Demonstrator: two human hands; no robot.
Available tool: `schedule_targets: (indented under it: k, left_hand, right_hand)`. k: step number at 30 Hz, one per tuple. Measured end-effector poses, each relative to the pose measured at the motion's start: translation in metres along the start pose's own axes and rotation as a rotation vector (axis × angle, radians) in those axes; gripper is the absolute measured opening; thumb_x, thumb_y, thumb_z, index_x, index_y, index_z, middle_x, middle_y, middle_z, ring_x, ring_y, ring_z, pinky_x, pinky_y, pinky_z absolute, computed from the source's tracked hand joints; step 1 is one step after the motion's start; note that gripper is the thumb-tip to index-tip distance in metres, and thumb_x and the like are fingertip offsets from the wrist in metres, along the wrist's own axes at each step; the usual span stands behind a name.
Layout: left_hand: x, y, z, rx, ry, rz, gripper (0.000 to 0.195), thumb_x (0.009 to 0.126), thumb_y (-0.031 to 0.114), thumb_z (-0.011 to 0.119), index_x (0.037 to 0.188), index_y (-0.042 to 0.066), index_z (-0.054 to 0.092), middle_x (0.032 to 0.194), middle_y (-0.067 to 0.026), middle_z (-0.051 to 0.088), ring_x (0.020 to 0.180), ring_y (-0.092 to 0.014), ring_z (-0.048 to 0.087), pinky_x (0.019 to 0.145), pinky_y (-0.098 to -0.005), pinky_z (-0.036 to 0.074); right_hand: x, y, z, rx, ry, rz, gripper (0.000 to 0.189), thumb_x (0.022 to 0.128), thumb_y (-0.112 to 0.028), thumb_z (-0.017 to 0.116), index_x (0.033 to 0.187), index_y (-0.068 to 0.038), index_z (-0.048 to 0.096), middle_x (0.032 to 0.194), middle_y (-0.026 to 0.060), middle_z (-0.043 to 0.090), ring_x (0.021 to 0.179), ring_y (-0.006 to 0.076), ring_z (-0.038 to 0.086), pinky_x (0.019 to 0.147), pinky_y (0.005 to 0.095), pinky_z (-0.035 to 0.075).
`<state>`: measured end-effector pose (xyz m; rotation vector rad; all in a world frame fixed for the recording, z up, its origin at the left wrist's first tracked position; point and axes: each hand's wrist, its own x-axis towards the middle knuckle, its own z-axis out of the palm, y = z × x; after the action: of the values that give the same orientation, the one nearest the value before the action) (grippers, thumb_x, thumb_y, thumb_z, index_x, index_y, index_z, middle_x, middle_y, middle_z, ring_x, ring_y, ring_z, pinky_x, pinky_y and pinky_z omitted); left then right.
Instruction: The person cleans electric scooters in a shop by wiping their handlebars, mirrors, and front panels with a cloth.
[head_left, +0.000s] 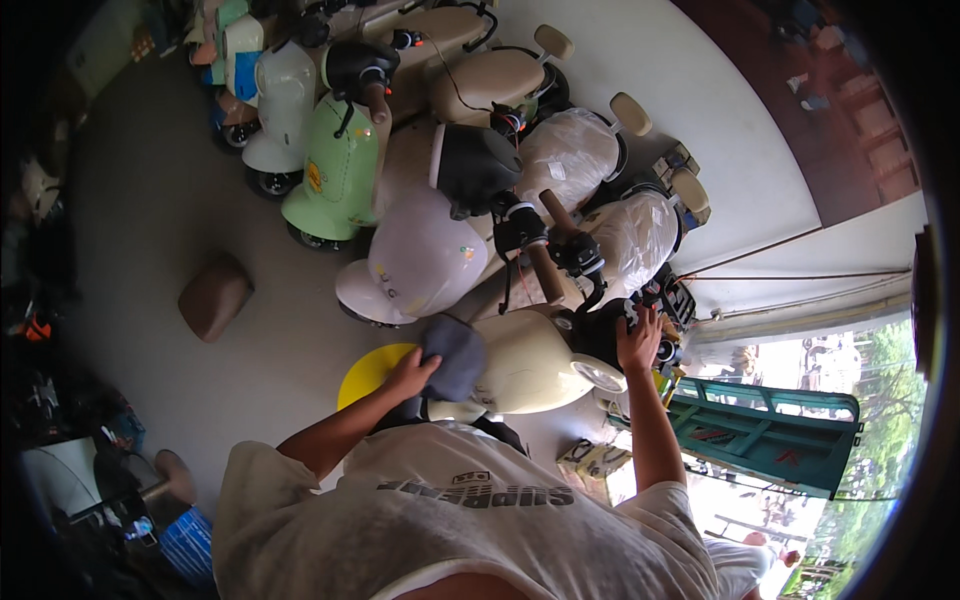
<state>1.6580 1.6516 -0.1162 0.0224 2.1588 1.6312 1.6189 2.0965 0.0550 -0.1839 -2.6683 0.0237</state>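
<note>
Just in front of me stands a cream electric scooter (536, 360), its front shell and round headlight (600, 373) showing. My left hand (411, 373) grips a dark blue-grey cloth (454, 356) at the lower front of that shell, with the thumb over the cloth. My right hand (643, 337) rests on the black handlebar housing (604, 330), fingers spread, holding nothing that I can see. Behind the cloth and left hand, a flat yellow round object (371, 371) is partly hidden.
A lilac scooter (427, 255), a green scooter (337, 172) and several others stand close along the wall. Plastic film (566, 157) wraps some seats. A brown cushion-like object (216, 298) sits on the floor. At right are a teal cargo bed (765, 435) and another person (739, 562).
</note>
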Motion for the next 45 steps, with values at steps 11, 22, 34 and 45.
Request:
schedule_targets:
  k: [11,22,34,45]
  left_hand:
    - [-0.048,-0.059,-0.119,0.230,0.322,0.055,0.048,0.095,0.041,0.059,0.112,-0.004,0.057,0.105,-0.0298,0.065,0.101,-0.048,0.061,0.087,-0.0500,0.048]
    - [-0.103,0.019,-0.095,0.298,-0.112,0.238,0.042,0.093,0.037,0.063,0.111,-0.001,0.059,0.103,-0.0262,0.067,0.099,-0.044,0.064,0.084,-0.0470,0.050]
    - [-0.032,0.048,-0.214,0.394,-0.377,0.403,0.042,0.094,0.038,0.061,0.112,0.000,0.059,0.099,-0.0255,0.067,0.094,-0.045,0.063,0.081,-0.0476,0.050]
    - [0.062,0.049,-0.403,0.535,-0.570,0.573,0.040,0.090,0.037,0.067,0.108,0.001,0.063,0.099,-0.0187,0.066,0.091,-0.039,0.065,0.076,-0.0444,0.051]
  right_hand:
    - [-0.066,-0.106,-0.013,-0.006,0.110,0.046,0.025,0.078,-0.016,0.062,0.102,-0.006,0.059,0.099,0.0146,0.056,0.096,0.0347,0.054,0.082,0.0462,0.042]
    - [-0.309,-0.250,-0.007,0.746,-0.562,0.493,0.014,0.090,-0.017,0.063,0.095,-0.008,0.072,0.084,0.0113,0.070,0.072,0.0226,0.068,0.066,0.0339,0.053]
    - [-0.275,-0.360,0.056,1.180,-0.311,0.972,0.022,0.092,-0.014,0.056,0.104,0.000,0.067,0.081,0.0054,0.066,0.071,0.0119,0.060,0.067,0.0263,0.049]
    - [-0.089,-0.512,0.103,1.493,-0.676,0.586,0.031,0.096,-0.016,0.056,0.124,-0.007,0.064,0.084,-0.0025,0.059,0.076,0.0069,0.053,0.069,0.0231,0.045]
